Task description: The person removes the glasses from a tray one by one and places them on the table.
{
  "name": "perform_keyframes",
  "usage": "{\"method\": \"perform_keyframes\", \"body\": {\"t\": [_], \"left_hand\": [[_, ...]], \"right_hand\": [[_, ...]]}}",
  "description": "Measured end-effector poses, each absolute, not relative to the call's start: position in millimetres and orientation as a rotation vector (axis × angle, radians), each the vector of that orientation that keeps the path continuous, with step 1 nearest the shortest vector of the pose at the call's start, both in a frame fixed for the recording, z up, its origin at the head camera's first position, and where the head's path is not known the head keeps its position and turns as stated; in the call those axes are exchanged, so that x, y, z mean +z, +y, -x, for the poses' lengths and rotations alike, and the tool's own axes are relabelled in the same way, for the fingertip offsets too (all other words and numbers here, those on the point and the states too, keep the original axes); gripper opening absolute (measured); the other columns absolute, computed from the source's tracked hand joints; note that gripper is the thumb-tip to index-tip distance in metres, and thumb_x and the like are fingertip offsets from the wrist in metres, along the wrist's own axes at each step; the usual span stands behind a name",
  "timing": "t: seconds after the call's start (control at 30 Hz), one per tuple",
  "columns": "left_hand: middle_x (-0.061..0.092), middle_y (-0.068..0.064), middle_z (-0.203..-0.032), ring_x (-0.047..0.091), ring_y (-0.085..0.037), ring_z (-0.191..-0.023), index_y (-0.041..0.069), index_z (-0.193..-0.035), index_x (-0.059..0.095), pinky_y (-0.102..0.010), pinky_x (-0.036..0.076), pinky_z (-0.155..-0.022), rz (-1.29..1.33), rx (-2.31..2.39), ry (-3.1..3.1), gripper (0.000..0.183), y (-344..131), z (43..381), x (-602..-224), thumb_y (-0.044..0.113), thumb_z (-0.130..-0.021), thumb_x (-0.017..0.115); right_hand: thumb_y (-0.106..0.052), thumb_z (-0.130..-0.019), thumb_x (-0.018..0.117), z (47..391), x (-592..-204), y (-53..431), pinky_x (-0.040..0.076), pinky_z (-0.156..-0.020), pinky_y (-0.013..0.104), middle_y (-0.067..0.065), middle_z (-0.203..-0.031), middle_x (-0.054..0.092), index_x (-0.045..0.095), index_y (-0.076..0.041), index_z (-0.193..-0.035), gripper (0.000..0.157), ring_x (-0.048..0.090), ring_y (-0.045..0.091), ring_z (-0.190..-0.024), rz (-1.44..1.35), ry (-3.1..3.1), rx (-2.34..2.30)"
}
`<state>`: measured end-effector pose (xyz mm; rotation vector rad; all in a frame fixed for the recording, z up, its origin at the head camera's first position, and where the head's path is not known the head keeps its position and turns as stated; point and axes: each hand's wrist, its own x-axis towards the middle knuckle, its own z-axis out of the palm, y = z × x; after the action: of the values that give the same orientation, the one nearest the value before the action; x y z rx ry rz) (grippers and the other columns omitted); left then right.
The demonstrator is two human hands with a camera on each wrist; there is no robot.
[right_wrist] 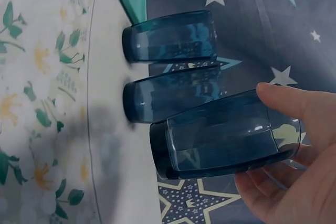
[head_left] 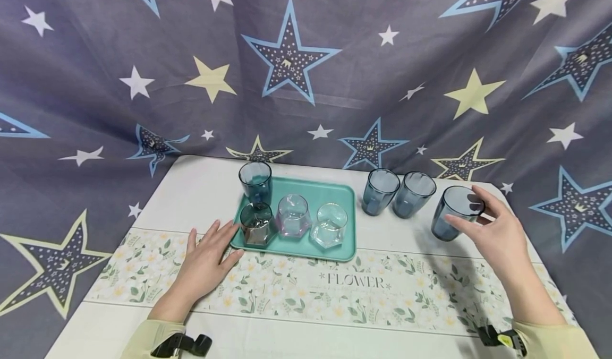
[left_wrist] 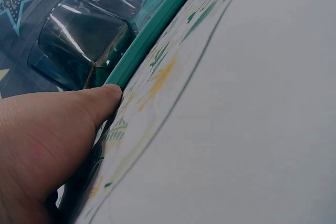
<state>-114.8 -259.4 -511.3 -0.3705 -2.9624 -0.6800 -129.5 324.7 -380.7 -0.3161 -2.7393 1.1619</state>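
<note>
My right hand (head_left: 497, 231) grips a blue drinking glass (head_left: 447, 223) near its rim, thumb on one side and fingers on the other. Whether its base touches the table I cannot tell. Two similar blue glasses (head_left: 377, 199) stand side by side to its left. A teal tray (head_left: 346, 226) bears a fourth blue glass (head_left: 258, 189) at its back left corner. In front sit a grey faceted glass (head_left: 257, 231), a pinkish one (head_left: 292, 223) and a clear one (head_left: 329, 231). With fingers spread, my left hand (head_left: 203, 271) touches the tray's left front corner; the left wrist view shows the thumb (left_wrist: 107, 98) against its edge.
A white tablecloth (head_left: 296, 332) with a floral band marked FLOWER covers the table. Behind it hangs a grey star-patterned curtain (head_left: 354, 77), close to the table's back edge and the blue glasses.
</note>
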Motion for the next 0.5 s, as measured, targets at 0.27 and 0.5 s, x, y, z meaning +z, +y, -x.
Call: {"method": "perform_keyframes", "body": {"t": [0.27, 0.5], "left_hand": [[0.044, -0.013, -0.173, 0.027, -0.042, -0.165, 0.012, -0.17, 0.046, -0.076, -0.003, -0.128, 0.369, -0.676, -2.961, 0.068, -259.4, 114.6, -511.1, 0.041, -0.112, 0.068], [0.044, -0.012, -0.173, 0.027, -0.041, -0.165, 0.012, -0.169, 0.047, -0.075, -0.002, -0.128, 0.365, -0.672, -2.961, 0.068, -259.0, 114.6, -511.1, 0.041, -0.112, 0.068]], "right_hand": [[-0.043, -0.098, 0.088, 137.9, -394.5, 329.3, 0.046, -0.081, 0.02, 0.024, -0.16, 0.051, 0.035, -0.019, -0.175, 0.097, 0.055, 0.053, -0.137, 0.332, -2.731, 1.202], [-0.041, -0.097, 0.088, 143.4, -404.1, 330.8, 0.047, -0.08, 0.016, 0.026, -0.16, 0.051, 0.034, -0.016, -0.175, 0.098, 0.056, 0.05, -0.134, 0.314, -2.726, 1.218]]}}
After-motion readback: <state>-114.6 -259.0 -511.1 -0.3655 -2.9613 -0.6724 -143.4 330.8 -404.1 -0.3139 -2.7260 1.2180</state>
